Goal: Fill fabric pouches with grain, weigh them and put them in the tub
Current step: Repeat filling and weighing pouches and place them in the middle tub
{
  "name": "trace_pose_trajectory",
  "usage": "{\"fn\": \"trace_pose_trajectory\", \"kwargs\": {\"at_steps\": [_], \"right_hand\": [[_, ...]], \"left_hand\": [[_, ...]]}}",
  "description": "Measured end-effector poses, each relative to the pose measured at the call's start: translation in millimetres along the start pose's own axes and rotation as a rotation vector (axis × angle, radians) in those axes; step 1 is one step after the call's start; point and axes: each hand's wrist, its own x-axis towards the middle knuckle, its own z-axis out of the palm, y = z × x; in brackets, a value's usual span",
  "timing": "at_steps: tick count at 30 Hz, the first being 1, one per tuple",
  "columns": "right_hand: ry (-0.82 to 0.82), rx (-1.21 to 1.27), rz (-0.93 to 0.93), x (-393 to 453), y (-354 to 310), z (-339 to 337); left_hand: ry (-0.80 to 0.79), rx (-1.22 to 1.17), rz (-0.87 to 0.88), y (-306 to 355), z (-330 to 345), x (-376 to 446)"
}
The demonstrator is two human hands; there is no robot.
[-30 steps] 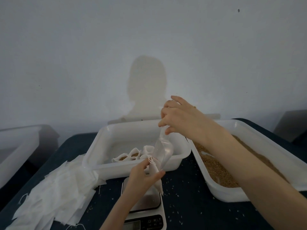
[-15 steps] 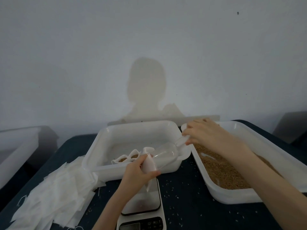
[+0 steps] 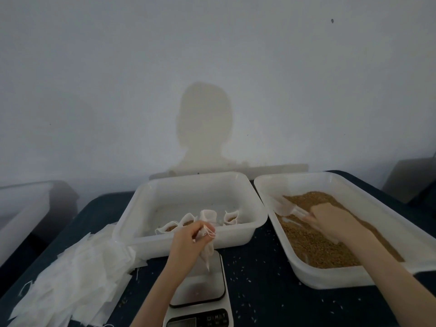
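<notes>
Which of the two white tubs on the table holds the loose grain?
The right tub, where the right hand holds the clear scoop in brown grain. The middle tub holds only filled pouches.

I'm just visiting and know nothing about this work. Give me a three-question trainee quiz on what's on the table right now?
1. True or false: the left hand holds a pouch above the scale.
2. Which holds loose grain? A) the middle tub B) the right tub C) the scale
3. Fill in: the right hand holds a clear ____ in the grain.

Key: 1 true; 2 B; 3 scoop.
</notes>
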Motion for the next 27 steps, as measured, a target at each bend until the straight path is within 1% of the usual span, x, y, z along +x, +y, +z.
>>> {"fn": "trace_pose_trajectory", "kwargs": {"at_steps": [4,7,8,10,12,15,16,18,20,21,22,24,27], "right_hand": [[-0.180,0.033,0.064,2,9,15],[-0.263,-0.156,0.078,0,6,21],[-0.293,-0.165,0.089,-2,2,21],[-0.357,-0.146,0.094,-3,-5,22],[-0.377,-0.172,0.070,-4,-12,22],[-0.339,-0.235,0.065,-10,-19,16],[-0.277,-0.238,0.057,-13,-23,11],[-0.098,-0.170,0.026,-22,-37,-4],[0.085,-0.001,-0.038,-33,-58,-15],[0.144,0.108,-0.088,-40,-71,-19],[0.163,0.211,-0.146,-48,-86,-22],[0.105,0.348,-0.262,-61,-115,-20],[0.030,0.423,-0.366,-70,-152,11]], "left_hand": [[-0.006,0.016,-0.054,-9,3,-4],[0.008,0.018,-0.087,-19,1,-8],[0.018,0.031,-0.086,-23,-1,-8],[0.021,0.116,-0.066,-31,-4,-9],[-0.027,0.313,-0.071,-39,-7,-11],[-0.152,0.539,-0.102,-54,-10,-12],[-0.191,0.586,-0.121,-57,-11,-14],[-0.232,0.631,-0.159,-60,-11,-16],[-0.205,0.608,-0.143,-63,-12,-21],[-0.191,0.571,-0.120,-63,-13,-23],[-0.185,0.517,-0.104,-63,-14,-26],[-0.184,0.380,-0.109,-63,-18,-33],[-0.122,0.200,-0.117,-62,-28,-42]]}}
